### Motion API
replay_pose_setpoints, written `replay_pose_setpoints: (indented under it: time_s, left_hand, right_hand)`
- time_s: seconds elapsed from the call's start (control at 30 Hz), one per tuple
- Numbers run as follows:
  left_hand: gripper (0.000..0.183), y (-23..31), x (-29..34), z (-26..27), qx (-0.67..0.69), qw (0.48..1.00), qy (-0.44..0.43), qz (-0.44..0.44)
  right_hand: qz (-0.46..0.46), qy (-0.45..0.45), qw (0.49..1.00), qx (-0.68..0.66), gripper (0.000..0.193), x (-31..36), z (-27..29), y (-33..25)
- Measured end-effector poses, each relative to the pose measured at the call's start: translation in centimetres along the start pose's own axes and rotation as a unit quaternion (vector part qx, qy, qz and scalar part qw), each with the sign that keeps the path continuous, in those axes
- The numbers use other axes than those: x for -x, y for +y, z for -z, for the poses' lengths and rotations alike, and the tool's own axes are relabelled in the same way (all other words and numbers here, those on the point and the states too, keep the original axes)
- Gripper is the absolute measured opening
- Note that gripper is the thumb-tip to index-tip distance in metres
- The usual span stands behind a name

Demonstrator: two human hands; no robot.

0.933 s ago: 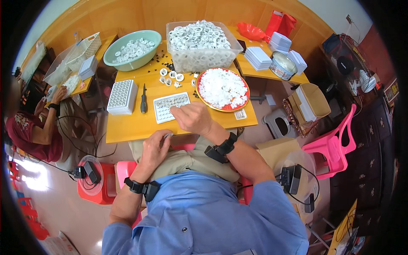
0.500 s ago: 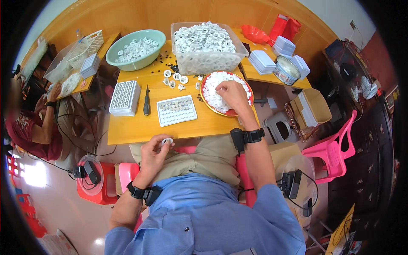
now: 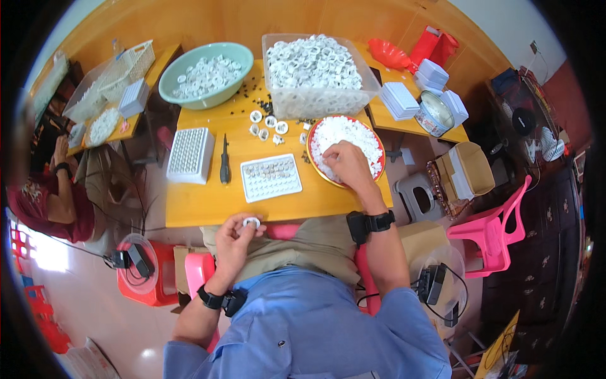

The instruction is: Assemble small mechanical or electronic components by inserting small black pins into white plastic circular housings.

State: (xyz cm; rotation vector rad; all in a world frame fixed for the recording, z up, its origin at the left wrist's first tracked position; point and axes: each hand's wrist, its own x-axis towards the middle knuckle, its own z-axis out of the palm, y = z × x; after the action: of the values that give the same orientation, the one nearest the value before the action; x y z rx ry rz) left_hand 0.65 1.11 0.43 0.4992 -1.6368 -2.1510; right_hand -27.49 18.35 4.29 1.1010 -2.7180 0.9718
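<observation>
- The bench (image 3: pixel 208 202) fills the upper middle of the frame; its near edge runs just above the person's lap, and a strip of bare wood lies along that edge below the white tray (image 3: pixel 271 177)
- The left hand (image 3: pixel 235 237) sits at lower centre, just off the near edge; its grip is pinched on a small white ring (image 3: pixel 251 222) between thumb and fingertips
- The right hand (image 3: pixel 346 165) rests in the red bowl (image 3: pixel 314 165) right of centre, fingers curled into the heap of small white pieces; whether this grip is closed on anything cannot be told
- The clear bin (image 3: pixel 315 101) at top centre is heaped with white rings; the green bowl (image 3: pixel 205 76) at upper left holds fewer
- The white tray holds rows of small parts, too small to make out; a second block tray (image 3: pixel 189 155) and a dark screwdriver (image 3: pixel 225 165) lie left of it
- Another person at the left rim is cut off and blurred
</observation>
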Motion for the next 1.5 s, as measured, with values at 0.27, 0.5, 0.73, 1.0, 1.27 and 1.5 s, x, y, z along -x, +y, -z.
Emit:
replay_pose_setpoints:
  time_s: [0.27, 0.5, 0.73, 1.0, 1.27, 1.5]
  left_hand:
    - [0.029, 0.8, -1.0, 0.0, 0.173, 0.979, -0.044, 0.098]
    - [0.033, 1.0, -0.4, 0.3, 0.263, 0.957, -0.048, 0.117]
    - [0.035, 0.8, -1.5, 0.0, 0.315, 0.94, -0.057, 0.117]
    - [0.035, 0.9, -1.5, 0.4, 0.347, 0.931, -0.053, 0.1]
    - [0.034, 0.4, -1.5, 0.4, 0.353, 0.927, -0.064, 0.107]
    - [0.035, 0.5, -1.5, 0.5, 0.33, 0.935, -0.065, 0.116]
  right_hand:
    - [-0.048, 0.038, 0.992, -0.112, 0.011, -0.5, 0.8, 0.0]
    - [-0.062, 0.043, 0.958, -0.278, 0.013, -0.1, 0.1, -2.5]
    - [0.024, -0.071, 0.933, -0.351, 0.015, 1.9, -2.1, -6.8]
    - [0.025, -0.16, 0.897, -0.412, 0.019, 4.1, -4.6, -10.2]
    - [0.113, -0.136, 0.938, -0.297, 0.017, 5.0, -3.8, -11.8]
    - [0.023, -0.181, 0.899, -0.398, 0.012, 5.7, -4.4, -12.5]
